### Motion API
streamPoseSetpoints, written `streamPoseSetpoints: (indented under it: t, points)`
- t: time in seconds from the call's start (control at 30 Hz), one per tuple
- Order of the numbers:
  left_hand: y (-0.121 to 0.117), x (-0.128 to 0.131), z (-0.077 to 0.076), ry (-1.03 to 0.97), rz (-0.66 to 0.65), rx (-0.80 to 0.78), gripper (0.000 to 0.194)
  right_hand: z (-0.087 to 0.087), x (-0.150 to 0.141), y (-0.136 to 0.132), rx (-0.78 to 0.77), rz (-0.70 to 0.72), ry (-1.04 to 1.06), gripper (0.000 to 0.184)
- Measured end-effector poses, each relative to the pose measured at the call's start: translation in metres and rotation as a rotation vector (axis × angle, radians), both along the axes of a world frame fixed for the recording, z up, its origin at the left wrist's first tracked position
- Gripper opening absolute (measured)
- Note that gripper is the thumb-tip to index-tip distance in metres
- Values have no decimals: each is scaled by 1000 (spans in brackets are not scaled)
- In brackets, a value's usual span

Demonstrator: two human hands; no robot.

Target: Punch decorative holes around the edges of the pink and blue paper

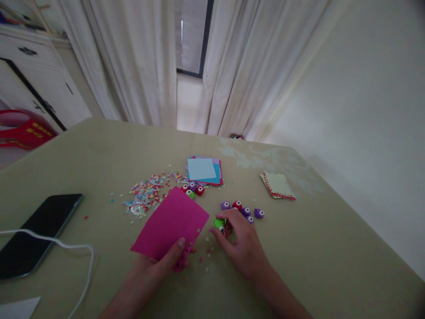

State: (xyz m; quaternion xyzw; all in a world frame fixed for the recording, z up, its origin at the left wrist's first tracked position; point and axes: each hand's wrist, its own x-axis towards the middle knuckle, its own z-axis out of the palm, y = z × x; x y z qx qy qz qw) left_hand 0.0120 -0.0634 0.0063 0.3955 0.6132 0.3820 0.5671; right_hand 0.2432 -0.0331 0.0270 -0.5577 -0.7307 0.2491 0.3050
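Note:
My left hand [159,266] pinches a magenta sheet of paper [171,223] at its near edge, thumb on top, and holds it just above the table. My right hand [241,241] rests on the table to the right of the sheet, its fingers curled over a small green punch [218,223] and a red one beside it. Several purple and red mini punches [244,210] lie just beyond my right fingers. Loose paper bits lie between my hands.
A heap of coloured confetti [148,192] lies left of more punches [192,189]. A stack of coloured papers [204,171] and a cream card stack [278,185] sit farther back. A black phone [36,232] with a white cable [73,248] lies at left.

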Motion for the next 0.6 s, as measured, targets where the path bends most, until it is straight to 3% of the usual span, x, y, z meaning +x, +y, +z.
streamPoseSetpoints:
  t: [0.07, 0.23, 0.3, 0.43, 0.6]
  points:
    - [2, 1, 5, -12, 12, -9, 50, 2, 1, 13, 26, 79, -172, 17]
    - [7, -2, 17, 43, 124, 14, 50, 9, -11, 46, -100, 286, -576, 18]
    - [8, -5, 10, 81, 179, 75, 52, 10, -21, 60, -51, 268, -606, 26]
    - [8, -9, -13, 125, 159, 89, 57, -1, -39, 85, 149, 205, -563, 41]
    - [7, -9, -15, 185, 142, -58, 49, -13, -41, 88, 37, 260, -612, 20]
